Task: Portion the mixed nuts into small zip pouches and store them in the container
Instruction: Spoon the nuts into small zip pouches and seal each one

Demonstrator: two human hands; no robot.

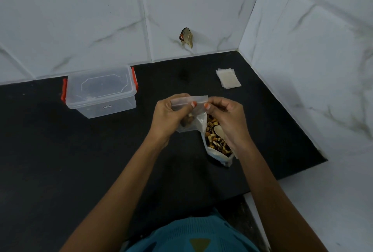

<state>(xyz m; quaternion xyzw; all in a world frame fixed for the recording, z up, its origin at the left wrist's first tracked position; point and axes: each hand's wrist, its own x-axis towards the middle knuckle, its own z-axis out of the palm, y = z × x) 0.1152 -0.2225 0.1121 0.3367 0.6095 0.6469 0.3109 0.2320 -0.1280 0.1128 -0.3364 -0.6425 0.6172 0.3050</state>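
Observation:
A small clear zip pouch (189, 102) with a few nuts in its bottom hangs above the black counter. My left hand (167, 119) pinches its top strip at the left, and my right hand (228, 118) pinches the same strip at the right. Below my right hand lies an open bag of mixed nuts (216, 140) with a pale wooden spoon (219, 130) resting in it. The clear plastic container (101, 92) with red latches stands at the back left, lid on.
A small stack of empty zip pouches (228, 79) lies at the back right near the wall corner. Tiled walls close the counter (80, 160) at the back and right. A torn patch (186, 36) marks the back wall.

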